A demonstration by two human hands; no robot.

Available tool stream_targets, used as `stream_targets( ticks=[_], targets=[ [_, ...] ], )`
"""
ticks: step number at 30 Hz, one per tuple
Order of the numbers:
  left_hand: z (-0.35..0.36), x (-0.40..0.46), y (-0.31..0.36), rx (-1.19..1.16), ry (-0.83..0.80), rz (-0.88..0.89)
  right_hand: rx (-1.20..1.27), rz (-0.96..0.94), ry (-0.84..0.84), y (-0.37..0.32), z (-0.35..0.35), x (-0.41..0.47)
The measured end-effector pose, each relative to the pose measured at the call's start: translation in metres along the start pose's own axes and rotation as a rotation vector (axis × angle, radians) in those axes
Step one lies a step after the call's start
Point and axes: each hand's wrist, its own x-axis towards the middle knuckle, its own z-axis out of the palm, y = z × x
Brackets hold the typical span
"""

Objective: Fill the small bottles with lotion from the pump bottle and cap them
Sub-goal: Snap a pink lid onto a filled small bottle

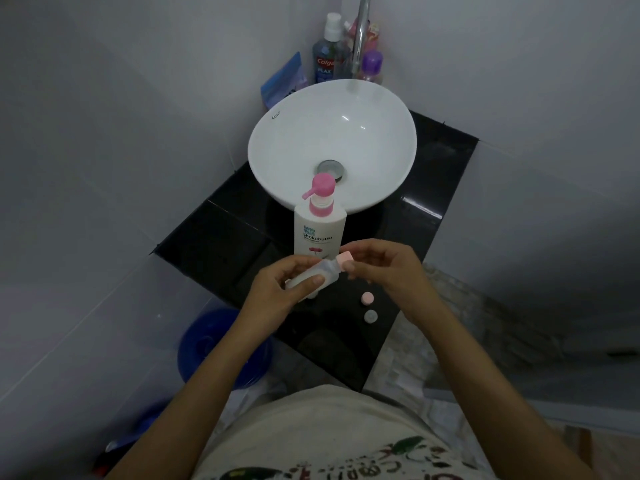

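My left hand (277,284) grips a small clear bottle (320,273), tilted with its neck pointing right. My right hand (384,268) pinches the pale pink cap (345,259) sitting on that neck. Just behind both hands stands the white pump bottle (319,230) with its pink pump head, spout pointing left. Two loose caps lie on the black counter (214,237) below my right hand: a pink cap (366,297) and a grey cap (370,316). Part of another small bottle (311,294) peeks out under my left hand.
A white basin (277,147) sits on the counter behind the pump bottle, under a chrome tap (360,36). Mouthwash (323,60), a purple-capped bottle (372,65) and a blue pouch (282,81) crowd the back corner. A blue bucket (207,344) stands on the floor at left.
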Motion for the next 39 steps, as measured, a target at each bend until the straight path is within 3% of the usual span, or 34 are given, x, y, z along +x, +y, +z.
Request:
stream_targets(
  ticks=[4, 10, 15, 21, 27, 31, 36, 39],
  targets=[
    [0.001, -0.001, 0.002, -0.004, -0.024, -0.008, -0.111, -0.037, -0.036, -0.003, -0.005, -0.003],
    [0.002, -0.004, 0.004, -0.002, -0.043, -0.005, -0.377, 0.059, 0.077, -0.008, 0.001, -0.004],
    [0.004, -0.005, 0.012, -0.054, -0.032, 0.020, -0.247, -0.029, -0.107, -0.017, -0.015, -0.008],
    [0.006, -0.009, 0.016, -0.021, -0.058, 0.034, -0.348, 0.039, 0.067, -0.014, -0.006, -0.012],
    [0.006, -0.010, 0.017, -0.025, -0.040, 0.030, -0.248, -0.013, -0.149, -0.016, -0.016, -0.018],
    [0.009, -0.014, 0.019, -0.036, -0.062, 0.026, -0.370, 0.052, -0.006, -0.015, -0.008, -0.019],
    [0.008, -0.013, 0.018, -0.010, -0.053, 0.025, -0.264, -0.021, -0.133, -0.016, -0.016, -0.022],
    [0.009, -0.014, 0.019, -0.012, -0.063, 0.029, -0.295, 0.007, -0.052, -0.014, -0.010, -0.023]
  ],
)
